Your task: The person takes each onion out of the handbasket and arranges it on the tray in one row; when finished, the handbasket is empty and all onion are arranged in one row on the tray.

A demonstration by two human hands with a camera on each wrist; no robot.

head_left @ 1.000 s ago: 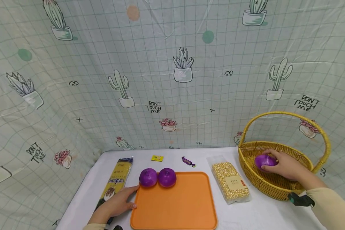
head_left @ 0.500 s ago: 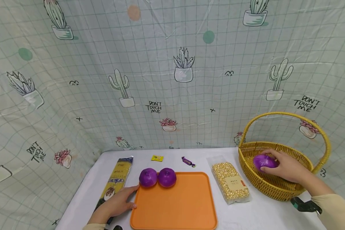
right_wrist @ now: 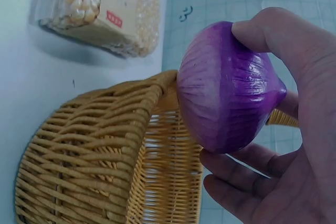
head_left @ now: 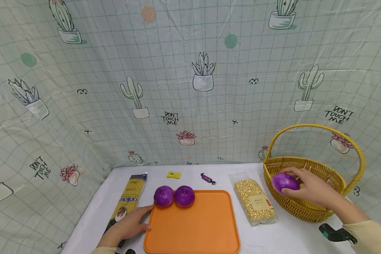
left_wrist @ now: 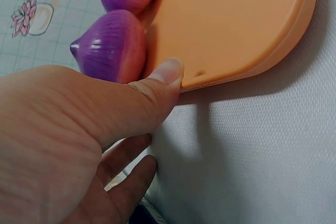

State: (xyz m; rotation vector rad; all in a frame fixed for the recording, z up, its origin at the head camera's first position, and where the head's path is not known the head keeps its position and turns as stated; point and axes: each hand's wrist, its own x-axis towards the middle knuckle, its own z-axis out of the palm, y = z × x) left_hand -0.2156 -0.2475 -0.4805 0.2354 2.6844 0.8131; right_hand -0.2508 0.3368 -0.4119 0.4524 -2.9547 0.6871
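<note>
My right hand (head_left: 308, 185) grips a purple onion (head_left: 284, 182) (right_wrist: 226, 90) and holds it over the left rim of a yellow wicker basket (head_left: 308, 208) (right_wrist: 94, 156) at the table's right. On the far edge of an orange tray (head_left: 197, 225) (left_wrist: 236, 24) sit two more purple onions (head_left: 163, 196) (head_left: 184, 196), also seen in the left wrist view (left_wrist: 110, 45). My left hand (head_left: 128, 224) lies open on the table at the tray's left edge, its thumb (left_wrist: 163, 80) touching the rim.
A clear bag of corn kernels (head_left: 254, 201) (right_wrist: 100, 9) lies between tray and basket. A yellow noodle packet (head_left: 128, 199) lies left of the tray, partly under my left hand. Two small wrapped sweets (head_left: 173, 174) (head_left: 207, 178) lie near the table's back. A cactus-print sheet (head_left: 190, 88) hangs behind.
My right hand has lifted the onion up out of the basket and carried it left to the rim. The left hand and tray have not moved.
</note>
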